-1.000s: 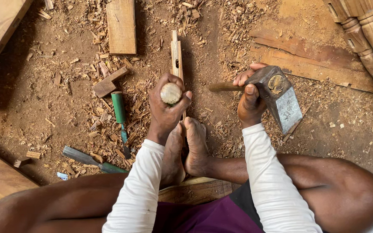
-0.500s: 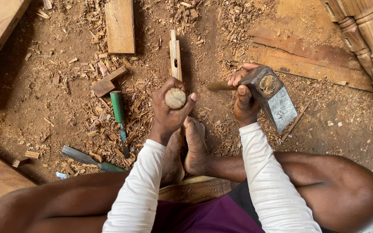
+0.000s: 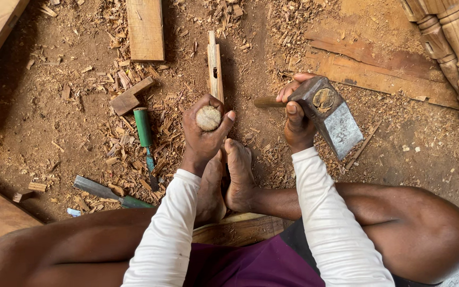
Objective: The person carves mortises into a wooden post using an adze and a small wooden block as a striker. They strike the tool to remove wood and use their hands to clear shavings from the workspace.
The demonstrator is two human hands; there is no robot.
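On the dirt floor (image 3: pixel 65 133), mid-frame between the person's feet (image 3: pixel 238 175), the left hand (image 3: pixel 204 133) is wrapped tight around a chisel handle (image 3: pixel 208 118), round wooden butt end up, blade hidden below the fist. Chisel stands upright against the near end of a narrow wooden stick (image 3: pixel 214 66) that runs away toward the top edge. Right hand (image 3: pixel 297 119) is clenched on the short wooden haft of an axe-like hammer (image 3: pixel 328 114), steel head raised just right of the chisel, not touching it. Judgement: steel head is heavy and top-loaded, so the choked-up grip near the head suits it; chisel handle is stiff, dry, not slippery, butt looks mushroomed; the stick is light, rigid, liable to split along the grain. Around: green-handled chisel (image 3: pixel 144 127) and a wood block (image 3: pixel 131 95) to the left, another tool (image 3: pixel 104 191) nearer the left knee, plank (image 3: pixel 145 29) at top, turned posts (image 3: pixel 452 48) top right, shavings everywhere. Toes sit close to the strike line.
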